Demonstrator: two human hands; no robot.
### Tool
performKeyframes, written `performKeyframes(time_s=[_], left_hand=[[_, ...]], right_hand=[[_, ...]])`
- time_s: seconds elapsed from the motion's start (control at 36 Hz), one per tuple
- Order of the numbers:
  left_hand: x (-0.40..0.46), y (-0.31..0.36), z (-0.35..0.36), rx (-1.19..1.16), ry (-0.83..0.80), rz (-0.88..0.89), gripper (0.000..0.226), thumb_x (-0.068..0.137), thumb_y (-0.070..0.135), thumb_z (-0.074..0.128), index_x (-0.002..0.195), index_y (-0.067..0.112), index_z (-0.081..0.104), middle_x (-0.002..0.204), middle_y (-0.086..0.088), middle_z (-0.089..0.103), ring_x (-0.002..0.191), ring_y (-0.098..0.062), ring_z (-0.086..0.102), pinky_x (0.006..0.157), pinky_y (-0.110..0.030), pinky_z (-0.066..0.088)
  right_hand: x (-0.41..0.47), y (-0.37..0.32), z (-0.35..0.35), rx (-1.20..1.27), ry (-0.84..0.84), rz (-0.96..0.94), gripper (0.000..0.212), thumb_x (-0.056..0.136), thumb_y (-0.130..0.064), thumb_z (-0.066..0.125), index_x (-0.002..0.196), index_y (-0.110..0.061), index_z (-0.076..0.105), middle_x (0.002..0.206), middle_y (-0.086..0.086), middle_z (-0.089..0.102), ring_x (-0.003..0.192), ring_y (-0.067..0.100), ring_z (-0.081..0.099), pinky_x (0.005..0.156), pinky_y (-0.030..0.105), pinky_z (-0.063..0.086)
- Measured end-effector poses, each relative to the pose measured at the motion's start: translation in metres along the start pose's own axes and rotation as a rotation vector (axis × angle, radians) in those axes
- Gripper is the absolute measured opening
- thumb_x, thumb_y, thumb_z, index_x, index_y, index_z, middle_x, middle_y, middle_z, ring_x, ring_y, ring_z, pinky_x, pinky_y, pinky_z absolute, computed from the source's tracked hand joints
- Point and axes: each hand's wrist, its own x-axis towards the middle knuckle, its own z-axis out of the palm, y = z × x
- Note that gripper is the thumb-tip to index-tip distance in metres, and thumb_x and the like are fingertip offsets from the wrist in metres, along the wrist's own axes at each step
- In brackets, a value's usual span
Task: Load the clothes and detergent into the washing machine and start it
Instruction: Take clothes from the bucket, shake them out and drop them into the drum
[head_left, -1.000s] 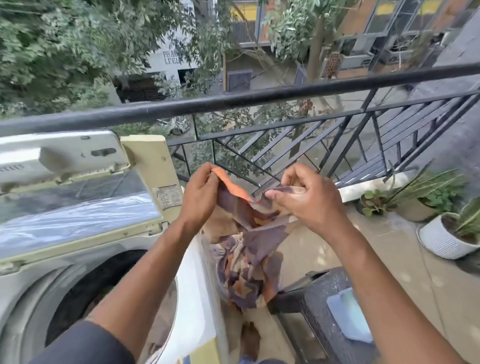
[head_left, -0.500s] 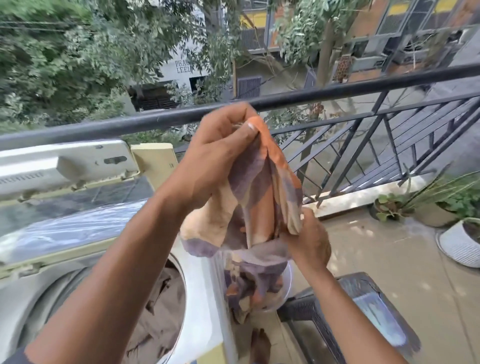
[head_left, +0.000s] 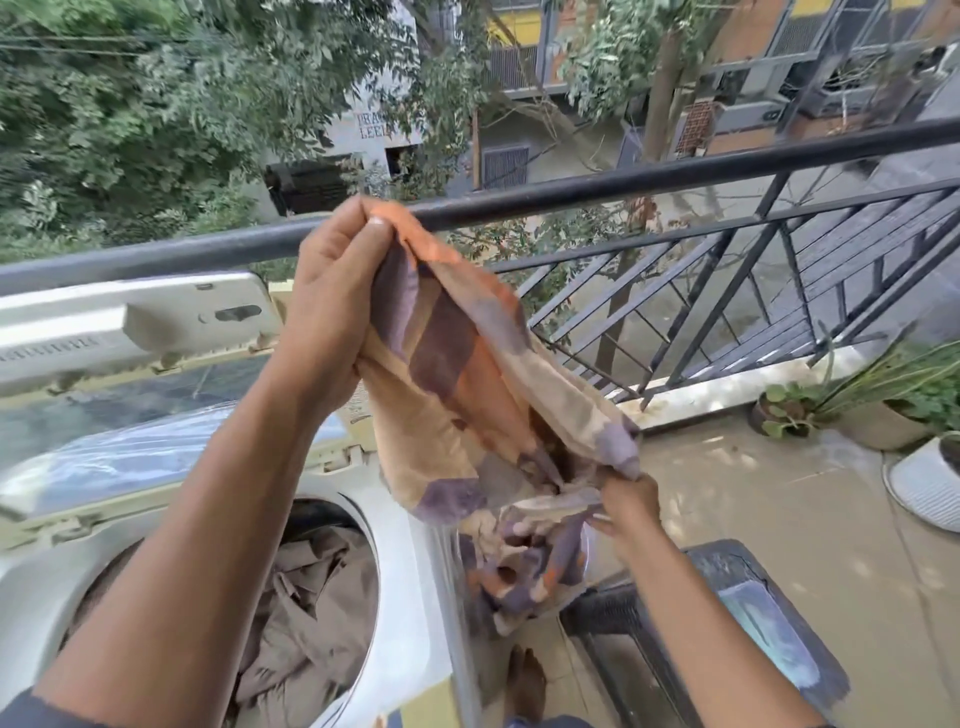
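Note:
A patterned cloth (head_left: 457, 374) in orange, tan and purple hangs stretched between my hands, to the right of the top-loading washing machine (head_left: 400, 613). My left hand (head_left: 332, 306) grips its orange top edge, raised to rail height. My right hand (head_left: 628, 512) pinches a lower part of the cloth, down beside the machine's right side. The machine's lid (head_left: 119, 364) stands open. Brown clothes (head_left: 311, 623) lie inside the drum. The cloth's lower end bunches below my right hand.
A black balcony railing (head_left: 623, 189) runs across just behind my hands. A dark woven stool (head_left: 727, 623) with a pale blue item on it stands at the lower right. Potted plants (head_left: 883, 405) line the right edge of the tiled floor.
My left hand has lifted the cloth's top edge from chest level up to the rail. My right hand slid down to a lower part, so the cloth now hangs stretched lengthwise.

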Motion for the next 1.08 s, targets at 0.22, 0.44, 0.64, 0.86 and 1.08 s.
performKeyframes(time_s=[0.22,0.44,0.64,0.86,1.08], left_hand=[[-0.023,-0.05,-0.031,0.391,0.078,-0.123,0.023,0.105,0.031,0.058,0.083,0.026,0.059,0.067,0.012,0.061,0.06,-0.007,0.052,0.059,-0.027,0.044],[-0.034,-0.041,-0.008,0.414,-0.243,-0.21,0.067,0.071,0.073,0.076,0.129,0.047,0.053,0.128,0.012,0.067,0.115,-0.003,0.069,0.097,-0.042,0.059],[-0.034,-0.037,0.027,0.849,-0.606,-0.1,0.084,0.07,0.074,0.082,0.137,0.041,0.047,0.121,0.012,0.073,0.11,-0.017,0.071,0.098,-0.041,0.056],[-0.013,-0.058,0.013,1.344,-0.474,-0.112,0.01,0.084,0.021,0.064,0.08,0.018,0.056,0.098,-0.016,0.072,0.1,-0.039,0.069,0.071,-0.037,0.048],[-0.002,-0.061,0.023,0.853,0.037,-0.226,0.022,0.083,0.028,0.045,0.092,0.018,0.063,0.096,-0.012,0.072,0.099,-0.037,0.063,0.083,-0.046,0.054]], right_hand=[[-0.034,-0.09,-0.055,-0.594,0.024,-0.45,0.047,0.068,-0.037,0.047,0.097,-0.008,0.071,0.094,0.02,0.073,0.091,0.038,0.069,0.079,0.045,0.056],[-0.087,-0.152,-0.046,-0.399,-0.13,-0.67,0.034,0.094,-0.039,0.052,0.085,-0.012,0.072,0.072,0.0,0.071,0.067,0.02,0.065,0.065,0.037,0.049],[-0.13,-0.191,-0.025,-0.318,-0.461,-0.916,0.011,0.084,-0.017,0.065,0.079,-0.015,0.075,0.073,-0.001,0.069,0.068,0.01,0.061,0.06,0.027,0.045],[-0.119,-0.188,-0.034,-0.508,-0.24,-0.887,0.034,0.07,-0.032,0.064,0.103,-0.031,0.062,0.089,-0.005,0.071,0.071,0.015,0.065,0.064,0.031,0.048],[-0.112,-0.143,-0.035,-0.556,-0.42,-0.669,0.066,0.068,-0.05,0.078,0.126,-0.048,0.045,0.119,-0.011,0.068,0.103,0.015,0.071,0.093,0.052,0.059]])
